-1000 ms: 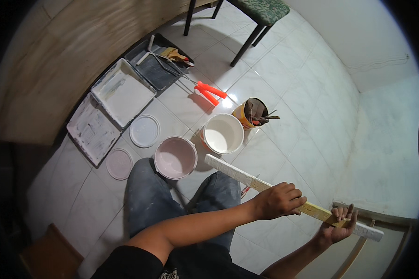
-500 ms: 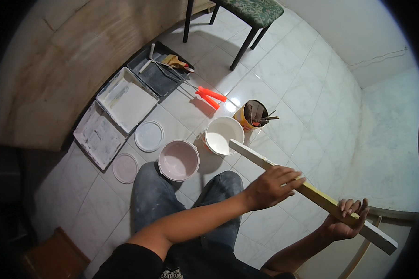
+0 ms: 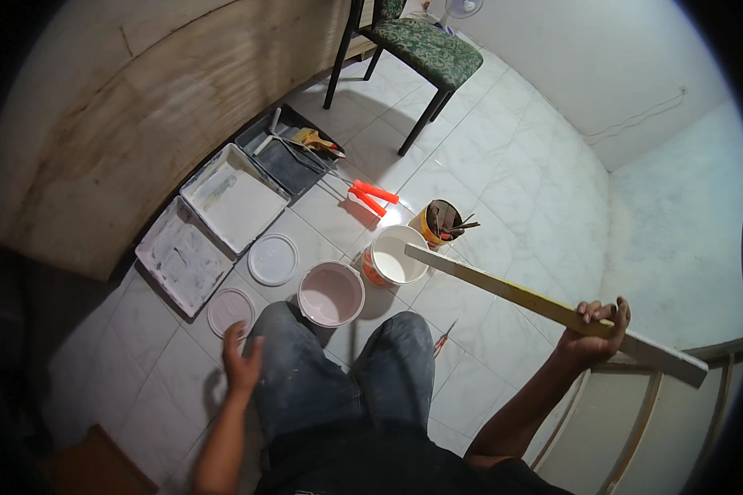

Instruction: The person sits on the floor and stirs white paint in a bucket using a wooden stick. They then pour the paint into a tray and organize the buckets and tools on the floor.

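Observation:
My right hand (image 3: 594,332) is wrapped round a long, straight bar (image 3: 504,287) with white and yellowish faces. The bar slants from the lower right toward the white bucket (image 3: 388,274), its far end over the bucket's opening. Whether it touches the rim I cannot tell. My left hand (image 3: 242,360) is off the bar, beside my left knee, its fingers apart and empty. It is nearest the pinkish lid (image 3: 230,313) on the floor. Between my knees and the white bucket stands a bucket with a pinkish inside (image 3: 331,294).
Left lie a white lid (image 3: 273,260), two paint-smeared trays (image 3: 235,198) and a black tray (image 3: 285,169) with rollers and a brush. Orange-red roller handles (image 3: 375,193) stick out. A can of sticks (image 3: 442,221), pliers (image 3: 443,340) and a green chair (image 3: 425,51) stand or lie around.
My left hand has let go of the bar and swung left to beside my knee. The right hand, still on the bar, is slightly higher and further left in view. Pliers now show.

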The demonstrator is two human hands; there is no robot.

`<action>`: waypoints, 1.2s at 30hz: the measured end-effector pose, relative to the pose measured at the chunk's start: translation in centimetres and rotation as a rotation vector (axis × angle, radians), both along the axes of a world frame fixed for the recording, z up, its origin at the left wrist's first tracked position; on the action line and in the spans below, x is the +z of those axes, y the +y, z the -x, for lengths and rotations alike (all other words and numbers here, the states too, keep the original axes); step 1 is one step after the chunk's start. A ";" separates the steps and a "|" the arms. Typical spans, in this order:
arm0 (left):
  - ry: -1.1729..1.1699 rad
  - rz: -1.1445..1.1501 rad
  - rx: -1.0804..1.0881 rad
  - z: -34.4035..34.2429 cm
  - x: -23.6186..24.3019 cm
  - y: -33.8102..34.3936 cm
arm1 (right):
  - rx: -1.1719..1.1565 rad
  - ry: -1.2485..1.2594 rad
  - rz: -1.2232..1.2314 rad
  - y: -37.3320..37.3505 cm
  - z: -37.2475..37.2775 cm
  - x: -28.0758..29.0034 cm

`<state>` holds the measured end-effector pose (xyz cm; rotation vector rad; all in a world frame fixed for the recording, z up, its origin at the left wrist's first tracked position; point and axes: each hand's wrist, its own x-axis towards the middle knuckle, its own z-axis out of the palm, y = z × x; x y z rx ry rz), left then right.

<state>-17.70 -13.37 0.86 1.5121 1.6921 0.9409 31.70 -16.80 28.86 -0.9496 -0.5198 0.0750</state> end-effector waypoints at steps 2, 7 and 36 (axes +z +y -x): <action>-0.058 0.192 0.253 6.5 -4.8 -2.2 | -0.039 -0.016 0.019 1.2 1.6 1.0; 0.091 0.551 0.645 19.5 -19.1 -8.0 | -0.056 -0.103 0.026 4.2 6.2 3.0; 0.124 1.170 0.732 20.0 -25.0 -3.5 | 0.002 -0.142 0.205 16.8 8.4 11.9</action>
